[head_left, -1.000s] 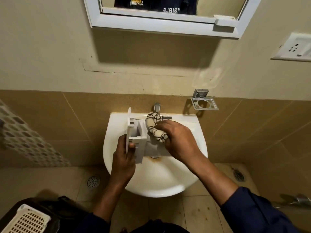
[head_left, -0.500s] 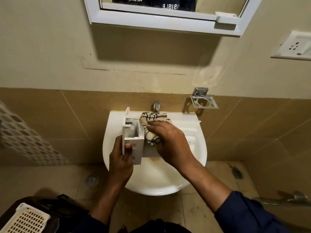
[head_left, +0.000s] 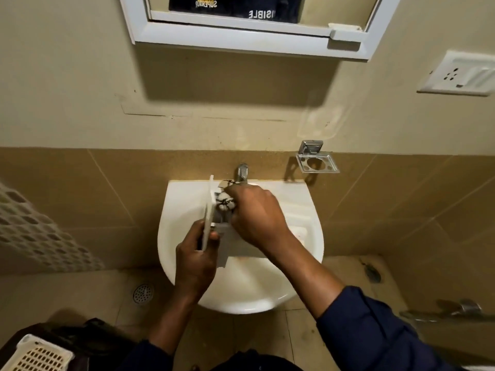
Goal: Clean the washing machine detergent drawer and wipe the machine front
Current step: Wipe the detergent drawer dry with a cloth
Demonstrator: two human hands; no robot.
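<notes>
The cloth point(head_left: 226, 203), a white rag with dark lines, is bunched in the right hand point(head_left: 257, 215), whose grip is closed on it, and is pressed down into the far compartment of the drawer point(head_left: 222, 236). The drawer is clamped by the left hand point(head_left: 197, 259) at its front panel, thumb on one face and fingers curled behind, and is held on edge above the basin point(head_left: 241, 287), touching nothing else that can be seen. Whether its lower edge rests on the basin cannot be told.

The first risk is judged to be a slip. The panel is thin and is pinched only at its near end, while the push of the cloth is applied at the far end; if the plastic is wet or soapy, the drawer may be levered out of the left grip and dropped onto the porcelain, where a corner or a partition could be cracked.

The second risk lies in the compartment itself. The cloth is thick and the slot narrow, so residue may be packed into the corners rather than lifted out, or the cloth may be jammed and an inner wall strained when it is pulled free.

The tap point(head_left: 242, 172) stands just behind the cloth, and the knuckles may be knocked against it on an upstroke. No water is seen running, so loosened residue may be smeared rather than rinsed away.
</notes>
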